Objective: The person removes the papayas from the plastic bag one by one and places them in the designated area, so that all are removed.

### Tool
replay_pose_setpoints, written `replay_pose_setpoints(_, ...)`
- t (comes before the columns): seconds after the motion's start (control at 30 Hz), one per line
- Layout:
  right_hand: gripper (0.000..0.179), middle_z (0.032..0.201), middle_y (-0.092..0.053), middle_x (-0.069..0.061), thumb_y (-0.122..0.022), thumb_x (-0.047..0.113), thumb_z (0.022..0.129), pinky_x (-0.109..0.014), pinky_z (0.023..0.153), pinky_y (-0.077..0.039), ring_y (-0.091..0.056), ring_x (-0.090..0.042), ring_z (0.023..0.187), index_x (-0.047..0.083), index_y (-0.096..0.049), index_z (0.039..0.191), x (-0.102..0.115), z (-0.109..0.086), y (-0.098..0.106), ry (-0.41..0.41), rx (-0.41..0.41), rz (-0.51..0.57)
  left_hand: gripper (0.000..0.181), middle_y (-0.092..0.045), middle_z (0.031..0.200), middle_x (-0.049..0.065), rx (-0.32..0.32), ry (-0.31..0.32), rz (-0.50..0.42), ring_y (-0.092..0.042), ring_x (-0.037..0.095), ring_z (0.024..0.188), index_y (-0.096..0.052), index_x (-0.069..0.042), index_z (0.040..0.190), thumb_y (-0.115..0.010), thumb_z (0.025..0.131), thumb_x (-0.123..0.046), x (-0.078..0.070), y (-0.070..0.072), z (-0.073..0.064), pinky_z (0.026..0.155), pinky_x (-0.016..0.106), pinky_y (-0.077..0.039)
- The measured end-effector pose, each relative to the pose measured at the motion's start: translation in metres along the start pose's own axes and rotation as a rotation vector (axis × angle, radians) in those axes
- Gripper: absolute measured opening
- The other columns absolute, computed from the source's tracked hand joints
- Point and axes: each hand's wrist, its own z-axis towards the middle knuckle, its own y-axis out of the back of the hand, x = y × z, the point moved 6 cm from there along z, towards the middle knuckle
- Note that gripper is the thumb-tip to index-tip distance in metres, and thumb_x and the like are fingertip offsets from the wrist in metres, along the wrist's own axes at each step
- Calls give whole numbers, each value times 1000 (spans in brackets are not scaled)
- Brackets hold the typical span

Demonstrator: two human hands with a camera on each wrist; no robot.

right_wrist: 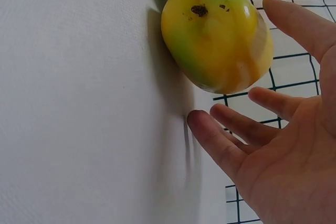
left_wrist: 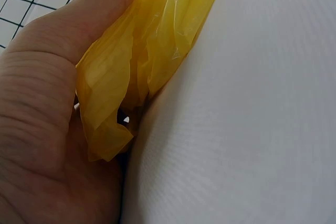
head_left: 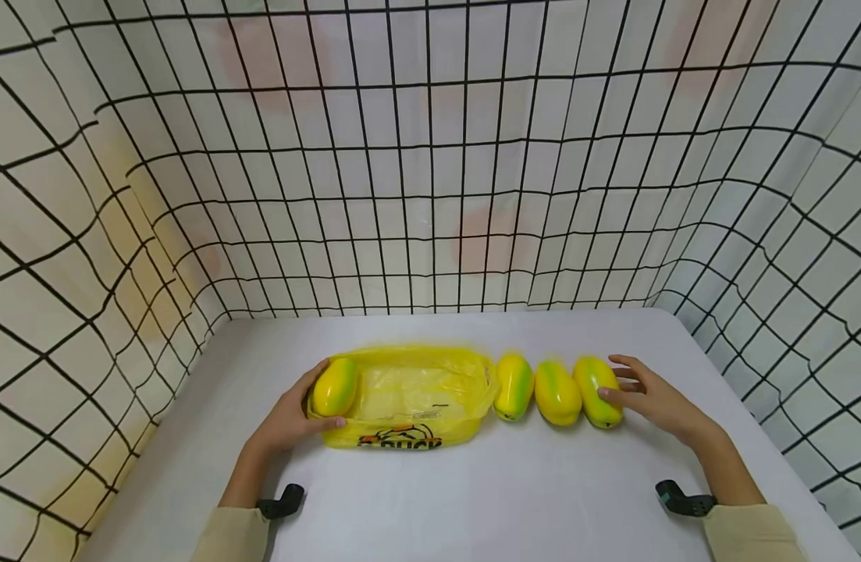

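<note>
Bag (head_left: pixel 465 429) of yellow plastic lies on the bench (head_left: pixel 542 492) at the lower centre of the head view, one mango (head_left: pixel 335 388) in its left end. Left hand (head_left: pixel 289 417) grasps that end, the plastic between thumb and fingers. Right of the bag sits a row: near mango (head_left: pixel 514 386), middle mango (head_left: pixel 558 394), far mango (head_left: pixel 592 378). Right hand (head_left: pixel 655 400) is beside the last, fingers spread and unclenched; whether its thumb touches the fruit, I cannot tell.

likely a lab, grid-lined walls (head_left: pixel 446 176), white table (head_left: pixel 542 496)
</note>
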Motion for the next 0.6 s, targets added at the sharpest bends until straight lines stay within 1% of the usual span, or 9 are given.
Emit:
replay_pose_setpoints(0.1, 86, 156, -24, -26, -55, 58, 92, -69, 98, -40, -30, -51, 137, 16, -14, 155, 1, -2, 4, 4, -16, -4, 112, -28, 159, 6, 2, -2, -4, -34, 34, 141, -16, -35, 155, -82, 67, -56, -3, 0, 2, 110, 66, -29)
replay_pose_setpoints(0.13, 85, 155, -25, -26, -54, 58, 93, -69, 98, -39, -31, -51, 137, 15, -14, 155, 2, -2, 3, 9, -24, -9, 112, -27, 159, 6, -1, -4, -3, -34, 34, 141, -16, -35, 155, -82, 67, -56, -2, 1, 1, 110, 66, -29)
replay_pose_setpoints(0.23, 85, 153, -28, -27, -49, 61, 94, -70, 97, -38, -34, -51, 134, 14, -13, 156, 6, -3, 5, 16, -81, -51, 110, -27, 160, 4, -17, -16, -16, -33, 33, 142, -17, -37, 154, -82, 68, -55, -4, 4, -1, 112, 65, -28)
replay_pose_setpoints(0.3, 85, 153, -29, -28, -46, 62, 94, -71, 96, -37, -36, -52, 133, 15, -12, 156, 10, -5, 10, 23, -125, -83, 110, -26, 160, 4, -16, -20, -21, -31, 33, 143, -16, -38, 154, -82, 68, -55, -4, 4, -1, 113, 65, -27)
replay_pose_setpoints(0.37, 85, 153, -29, -28, -44, 63, 94, -72, 95, -38, -37, -53, 131, 15, -12, 156, 16, -8, 13, 28, -162, -104, 111, -25, 161, 3, -5, -10, -22, -31, 32, 144, -16, -38, 154, -82, 68, -56, -3, 2, -2, 113, 64, -26)
replay_pose_setpoints(0.47, 82, 154, -29, -26, -44, 61, 95, -71, 95, -39, -39, -54, 130, 15, -15, 156, 27, -10, 17, 56, -206, -107, 112, -24, 161, 4, 4, 6, -18, -31, 32, 144, -15, -38, 154, -82, 67, -57, -2, 0, -2, 113, 64, -27)
replay_pose_setpoints(0.6, 79, 154, -30, -23, -47, 58, 95, -69, 96, -40, -40, -53, 129, 15, -19, 155, 48, -10, 13, 102, -246, -101, 112, -26, 160, 3, -15, 11, -35, -31, 32, 144, -17, -37, 154, -84, 65, -54, -2, 1, -4, 113, 64, -27)
